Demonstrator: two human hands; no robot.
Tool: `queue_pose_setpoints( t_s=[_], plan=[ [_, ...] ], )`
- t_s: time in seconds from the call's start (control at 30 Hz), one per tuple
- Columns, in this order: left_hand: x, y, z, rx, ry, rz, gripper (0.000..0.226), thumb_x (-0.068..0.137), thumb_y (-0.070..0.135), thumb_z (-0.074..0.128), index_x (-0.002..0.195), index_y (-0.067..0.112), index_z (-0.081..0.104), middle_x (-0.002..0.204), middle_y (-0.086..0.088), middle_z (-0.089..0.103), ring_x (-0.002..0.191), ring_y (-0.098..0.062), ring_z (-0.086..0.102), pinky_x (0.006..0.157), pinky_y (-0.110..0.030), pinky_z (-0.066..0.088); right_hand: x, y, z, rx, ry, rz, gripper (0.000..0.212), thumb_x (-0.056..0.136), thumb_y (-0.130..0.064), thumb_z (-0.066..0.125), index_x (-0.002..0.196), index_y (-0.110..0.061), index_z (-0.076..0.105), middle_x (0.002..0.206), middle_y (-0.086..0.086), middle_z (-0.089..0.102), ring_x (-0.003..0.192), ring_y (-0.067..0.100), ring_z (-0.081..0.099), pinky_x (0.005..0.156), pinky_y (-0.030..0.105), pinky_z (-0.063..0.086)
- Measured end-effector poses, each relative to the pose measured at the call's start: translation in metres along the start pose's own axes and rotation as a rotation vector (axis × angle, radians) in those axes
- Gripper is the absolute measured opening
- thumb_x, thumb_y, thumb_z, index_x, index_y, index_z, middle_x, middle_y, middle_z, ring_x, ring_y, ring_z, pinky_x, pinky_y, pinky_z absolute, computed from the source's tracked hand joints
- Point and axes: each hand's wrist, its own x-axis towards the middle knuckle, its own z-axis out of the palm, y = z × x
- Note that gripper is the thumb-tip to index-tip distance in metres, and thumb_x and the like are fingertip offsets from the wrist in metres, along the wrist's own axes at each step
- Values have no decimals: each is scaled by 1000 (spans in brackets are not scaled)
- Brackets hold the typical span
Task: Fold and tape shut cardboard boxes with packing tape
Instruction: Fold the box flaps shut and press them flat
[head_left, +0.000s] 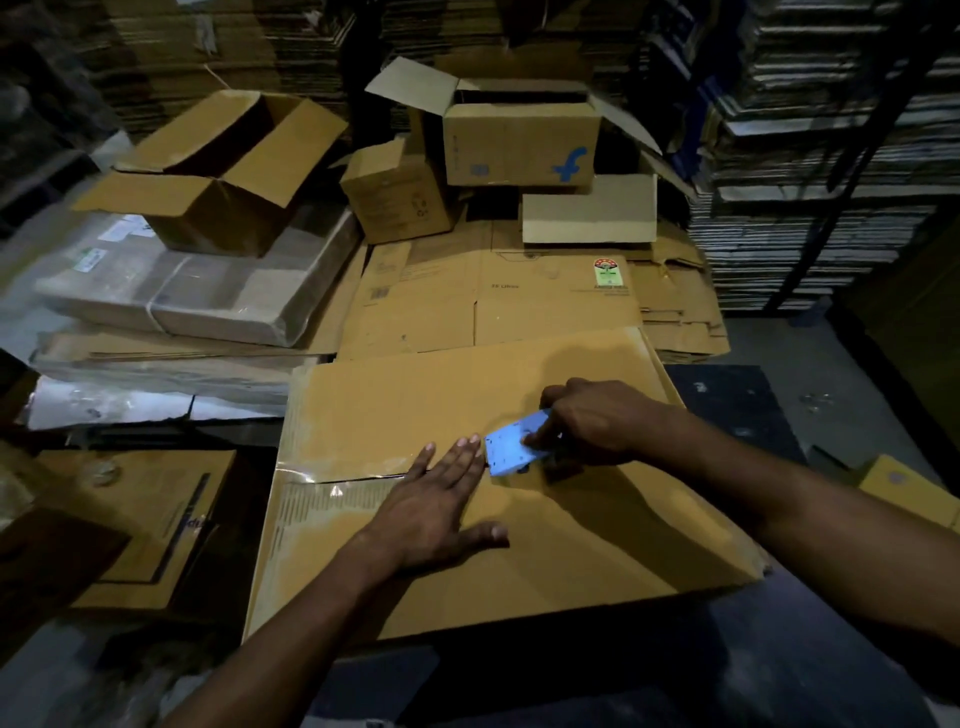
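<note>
Head view, from your left across to your right: one flattened brown carton (150, 525) lies low at the left edge, and above it one open box (218, 166) sits on a plastic-wrapped bundle (197, 291). At centre lies the one cardboard box (519, 561) you are working on, its two top flaps meeting at a seam; a strip of clear tape (343, 470) shines along the left part of that seam. Your left hand (436, 509) lies flat on the near flap, fingers straight and spread, their tips right at the seam and just beside the blue tape dispenser (517, 441), gripping nothing. Your right hand (597, 421) is curled round that one dispenser, holding it down on the seam. Behind the box, three erected cartons stand in a cluster: one small one (400, 197), one with a blue logo (519, 145) and its flaps up, and one pale low one (589, 208). They rest on flattened cardboard sheets (493, 296). At far right, tall stacks of flat board (831, 156) fill the shelving.
</note>
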Motion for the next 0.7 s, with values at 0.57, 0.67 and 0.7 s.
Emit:
queue_pose_setpoints(
  t_s=[0.57, 0.67, 0.7],
  plan=[
    [-4, -11, 2, 26, -53, 30, 114, 93, 99, 20, 174, 26, -12, 180, 8, -23, 164, -5, -25, 137, -49, -1, -51, 55, -2, -74, -118, 26, 44, 105, -64, 50, 147, -53, 55, 117, -6, 51, 108, 20, 56, 81, 36, 39],
    [-5, 7, -4, 99, -43, -17, 122, 88, 104, 15, 174, 21, -11, 180, 5, -25, 164, -10, -29, 136, -53, -7, -49, 47, 10, -91, -70, 46, 43, 103, -64, 53, 144, -51, 57, 118, -3, 53, 113, 25, 58, 88, 42, 44],
    [-3, 17, -5, 112, -21, -19, 124, 87, 104, 14, 175, 20, -10, 180, 4, -25, 164, -12, -29, 136, -53, -8, -51, 46, 14, -89, -51, 53, 45, 101, -68, 52, 142, -50, 59, 117, -3, 53, 110, 25, 57, 88, 43, 45]
  ],
)
